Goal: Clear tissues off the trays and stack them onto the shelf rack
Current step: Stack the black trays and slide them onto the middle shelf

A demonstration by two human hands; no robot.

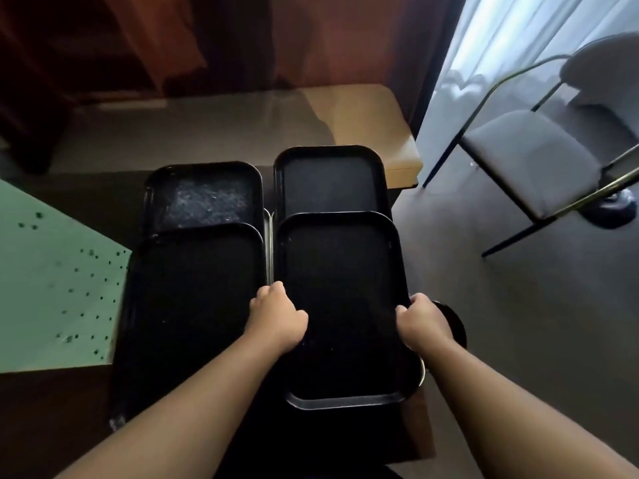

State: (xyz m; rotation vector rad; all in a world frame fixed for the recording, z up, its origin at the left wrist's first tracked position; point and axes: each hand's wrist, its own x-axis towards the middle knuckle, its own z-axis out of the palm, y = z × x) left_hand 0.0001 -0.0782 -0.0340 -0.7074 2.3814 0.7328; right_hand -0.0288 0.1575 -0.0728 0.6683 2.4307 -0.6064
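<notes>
Several black trays lie in two columns below me. The near right tray (pixel 340 271) is held by both hands: my left hand (pixel 276 314) grips its left rim and my right hand (pixel 420 323) grips its right rim. It overlaps the far right tray (pixel 328 181) behind it. On the left, a near tray (pixel 193 299) overlaps a far left tray (pixel 204 198) whose surface looks speckled and shiny. A metal rail (pixel 269 243) of the rack shows between the columns. No tissue is visible.
A pale green speckled surface (pixel 52 288) lies at the left. A tan table (pixel 366 119) stands beyond the trays. A grey chair (pixel 529 160) with thin metal legs stands at the right by a bright curtain (pixel 501 32). A dark round object (pixel 451 323) sits beside my right hand.
</notes>
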